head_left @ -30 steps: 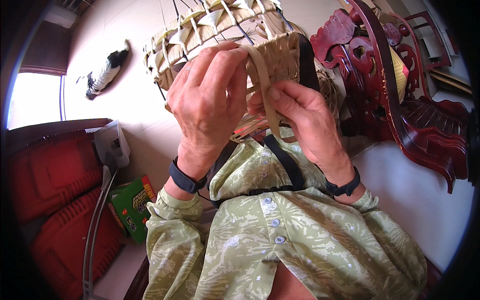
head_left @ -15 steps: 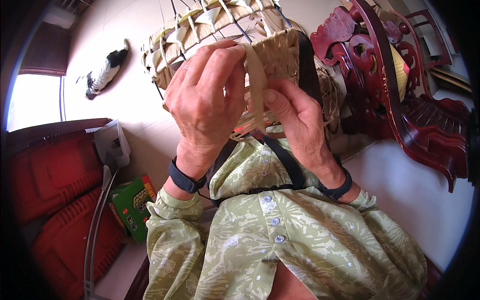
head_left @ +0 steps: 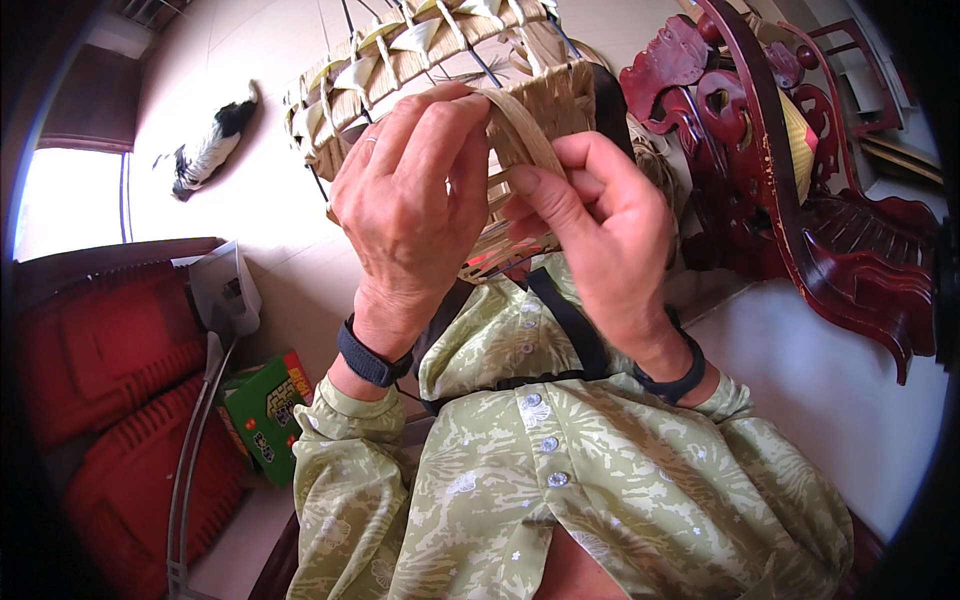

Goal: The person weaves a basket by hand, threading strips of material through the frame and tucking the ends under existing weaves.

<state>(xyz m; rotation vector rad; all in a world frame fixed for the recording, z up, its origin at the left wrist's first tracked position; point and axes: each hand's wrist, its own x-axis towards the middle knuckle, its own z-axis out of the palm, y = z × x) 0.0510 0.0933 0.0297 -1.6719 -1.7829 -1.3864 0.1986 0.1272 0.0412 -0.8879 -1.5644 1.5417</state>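
Observation:
A woven straw basket with dark metal rods and a pale wrapped rim stands in front of me. My left hand is closed at its near side, its fingertips pinching a flat tan straw strip. From there the strip arcs over to my right hand, which grips it between thumb and bent fingers. The strip's loose end is hidden by the right hand. Behind the left hand, part of the basket's wall is hidden.
Red slatted cases and a green box are on the left, beside a white holder. A carved dark red wooden chair stands on the right. Far left, a black and white animal lies on the floor.
My right hand has moved up along the strip and now pinches it higher, its fingers curled more. The strip hung down before and now bends to the right. My left hand has stayed in place.

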